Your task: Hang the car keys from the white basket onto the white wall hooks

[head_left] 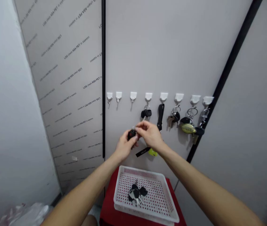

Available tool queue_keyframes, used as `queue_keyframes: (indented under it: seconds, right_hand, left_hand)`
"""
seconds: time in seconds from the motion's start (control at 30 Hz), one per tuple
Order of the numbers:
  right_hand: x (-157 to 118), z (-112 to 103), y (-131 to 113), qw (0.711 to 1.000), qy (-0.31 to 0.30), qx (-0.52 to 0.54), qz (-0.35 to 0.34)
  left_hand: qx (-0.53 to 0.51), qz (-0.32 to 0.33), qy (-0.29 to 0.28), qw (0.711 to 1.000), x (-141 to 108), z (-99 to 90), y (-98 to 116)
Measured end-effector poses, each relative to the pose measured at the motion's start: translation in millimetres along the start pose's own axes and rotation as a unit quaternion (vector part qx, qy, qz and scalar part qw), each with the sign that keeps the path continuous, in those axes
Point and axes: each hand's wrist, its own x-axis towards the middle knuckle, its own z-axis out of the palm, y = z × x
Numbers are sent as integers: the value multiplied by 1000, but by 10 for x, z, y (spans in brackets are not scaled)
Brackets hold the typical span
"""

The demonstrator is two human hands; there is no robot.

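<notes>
In front of the panel, my left hand (pixel 124 145) is closed around a black key fob (pixel 131 134) with a red mark on it. The fingers of my right hand (pixel 148 133) are pinched at the fob's upper end, where a small shiny piece shows; it may be a ring, but I cannot make it out. Just above the hands, a bunch of black-headed keys (pixel 146 113) hangs from a white hook (pixel 148 96). A black strap (pixel 161 116) hangs beside it, partly behind my right hand. Below my right wrist appear a black tag (pixel 142 152) and a yellow-green piece (pixel 152 153).
Farther right hang brass keys (pixel 171 120), a yellow-green oval keychain (pixel 188 128) and a dark fob (pixel 199 131). Three white hooks, including one (pixel 133 95), are at the left. Below, a white perforated basket (pixel 161 205) holding several keys (pixel 136 193) rests on a red surface (pixel 108 204).
</notes>
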Motion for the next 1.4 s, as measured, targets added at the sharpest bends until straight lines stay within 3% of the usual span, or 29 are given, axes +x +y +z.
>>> queue_keyframes:
  seconds: [0.13,0.27,0.4,0.53,0.67,0.73,0.8,0.93,1.03,1.13,1.27,1.4]
  right_hand:
    - [438,-31,-293,996,59,-6,-68]
    - [768,-23,-424,990,112,-46,-78]
    - [905,18,-402,979,127,-148,-62]
    - [848,17,-368,970,92,-218,-62]
    - [583,-65,-344,954,99,-249,-131]
    - [347,-101,-259,945,92,-261,-176]
    - [47,-107,-70,944,46,-268,-187]
    - [-653,-17,580,950,-131,-267,-94]
    - [-1122,76,1064,929,-232,-287,13]
    - [-1401,138,1343,910,-257,-317,75]
    - [-1482,171,1460,897,-257,-340,114]
    - [-1459,196,1509,891,-269,-346,120]
  left_hand:
    - [-40,21,65,997,354,-1,399]
    - [-51,12,103,993,616,-28,622]
    - [-22,-17,113,993,718,-43,627]
    - [1,-43,108,993,689,-72,529]
    - [45,-70,118,990,532,-141,341]
    - [81,-77,123,986,376,-180,149]
    - [120,-91,97,984,158,-208,-128]
    - [193,-130,-21,972,-386,-202,-769]
    - [292,-135,-92,942,-719,-165,-1098]
    - [420,-123,-143,888,-878,-134,-1230]
    - [528,-98,-213,816,-919,-92,-1237]
    - [569,-101,-238,781,-926,-62,-1221]
